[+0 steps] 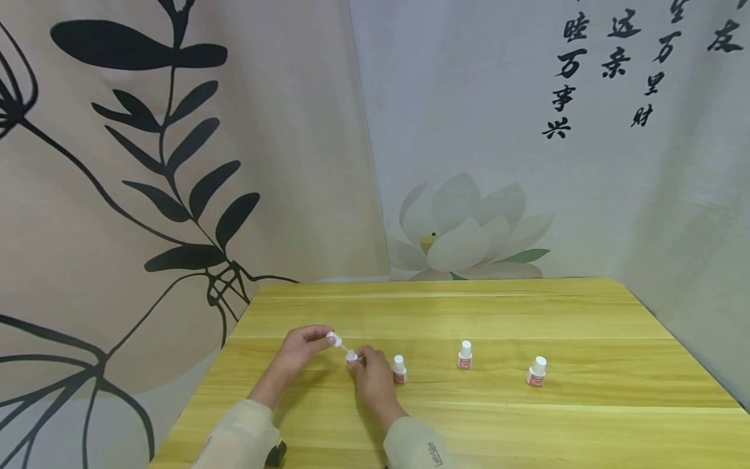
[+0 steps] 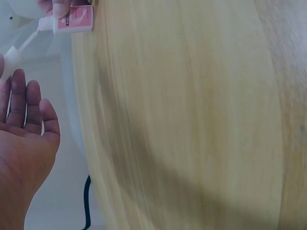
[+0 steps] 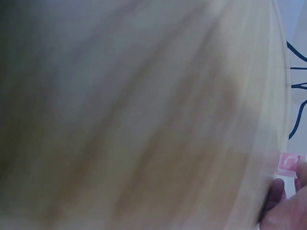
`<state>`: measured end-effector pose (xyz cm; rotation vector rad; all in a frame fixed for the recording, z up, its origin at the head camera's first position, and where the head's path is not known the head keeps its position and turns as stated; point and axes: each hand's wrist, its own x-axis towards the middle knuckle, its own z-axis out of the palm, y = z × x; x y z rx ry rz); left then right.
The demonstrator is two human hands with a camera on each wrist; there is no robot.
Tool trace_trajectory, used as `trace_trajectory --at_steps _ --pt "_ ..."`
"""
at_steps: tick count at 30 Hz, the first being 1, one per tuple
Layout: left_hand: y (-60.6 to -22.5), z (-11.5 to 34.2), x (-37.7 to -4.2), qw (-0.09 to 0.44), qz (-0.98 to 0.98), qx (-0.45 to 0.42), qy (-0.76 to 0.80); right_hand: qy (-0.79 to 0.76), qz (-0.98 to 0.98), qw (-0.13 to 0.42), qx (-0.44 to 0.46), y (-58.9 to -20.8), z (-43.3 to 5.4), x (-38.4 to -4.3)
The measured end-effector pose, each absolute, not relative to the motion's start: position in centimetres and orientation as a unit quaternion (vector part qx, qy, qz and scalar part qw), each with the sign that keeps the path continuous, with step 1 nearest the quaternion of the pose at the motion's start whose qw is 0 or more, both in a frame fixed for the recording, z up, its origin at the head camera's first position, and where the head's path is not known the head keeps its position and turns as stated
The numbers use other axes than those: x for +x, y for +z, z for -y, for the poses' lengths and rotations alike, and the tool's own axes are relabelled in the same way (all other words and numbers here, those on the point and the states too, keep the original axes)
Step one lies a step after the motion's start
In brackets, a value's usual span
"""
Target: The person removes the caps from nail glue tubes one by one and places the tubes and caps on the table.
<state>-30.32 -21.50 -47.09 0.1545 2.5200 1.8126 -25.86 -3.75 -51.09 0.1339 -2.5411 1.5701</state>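
Small, white, pink-labelled bottle point(image 2: 74, 20), uncapped, held by the right hand's point(image 1: 376, 383) fingertips at its side.
The left wrist view shows the label's print, small in the head view; a slim, pale stem point(image 2: 29, 41) slants from the left hand's point(image 1: 297, 350) pinched white cap point(image 2: 12, 61) towards the bottle's neck. The head view alone shows three white-capped bottles point(image 1: 465, 356) upright on the yellow wood-grain table point(image 1: 515, 309).

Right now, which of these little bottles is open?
The leftmost bottle, held in the right hand: its cap is off, pinched by the left hand. The other three bottles stand capped.
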Motion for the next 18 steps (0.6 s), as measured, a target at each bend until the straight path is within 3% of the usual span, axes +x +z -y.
trace_trajectory --at_steps 18 --pt "-47.67 22.56 -30.27 0.025 -0.812 0.044 0.582 0.529 0.845 0.068 0.043 -51.09 3.74 -25.72"
